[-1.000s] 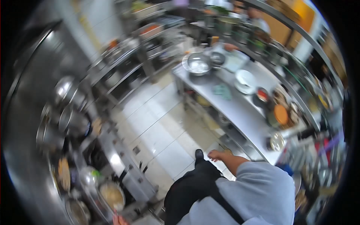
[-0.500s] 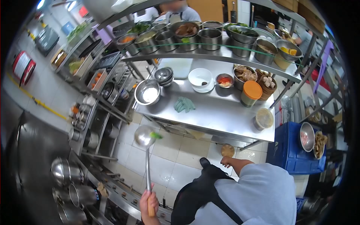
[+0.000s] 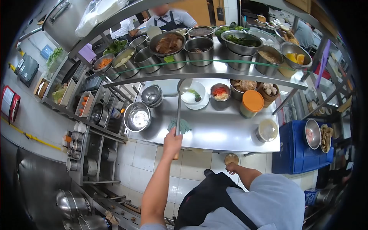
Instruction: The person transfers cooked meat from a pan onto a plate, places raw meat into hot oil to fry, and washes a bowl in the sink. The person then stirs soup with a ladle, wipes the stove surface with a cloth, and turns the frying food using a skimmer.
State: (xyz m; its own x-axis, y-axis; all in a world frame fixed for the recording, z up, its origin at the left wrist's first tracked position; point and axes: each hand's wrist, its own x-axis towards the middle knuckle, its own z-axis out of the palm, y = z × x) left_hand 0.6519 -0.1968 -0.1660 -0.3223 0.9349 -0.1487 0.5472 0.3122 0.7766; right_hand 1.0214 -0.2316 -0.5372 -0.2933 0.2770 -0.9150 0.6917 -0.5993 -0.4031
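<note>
My left hand [image 3: 173,142] is closed round the wooden-ended handle of a long metal ladle [image 3: 178,109] and reaches over the steel table. The ladle's head is tilted beside the left rim of a white bowl [image 3: 186,96]. Inside the bowl lie a green leafy vegetable [image 3: 194,92] and a small dark piece. A green cloth [image 3: 184,125] lies beneath the ladle's handle. My right hand [image 3: 231,168] hangs low with curled fingers at the edge of a round tan object [image 3: 231,159]; its kind and the grip are unclear.
Steel bowls [image 3: 138,116] stand left on the table [image 3: 214,132]. An orange-lidded tub [image 3: 252,102] and a bowl of red and pale cut food [image 3: 220,92] are at right. Pots of ingredients line the shelf [image 3: 207,73] above. Behind it stands a person [image 3: 172,20]. A blue crate [image 3: 295,153] is on the right.
My left hand has carried the ladle forward from over the floor to the white bowl. The green vegetable, earlier on the ladle, is now in the bowl. My view has shifted slightly.
</note>
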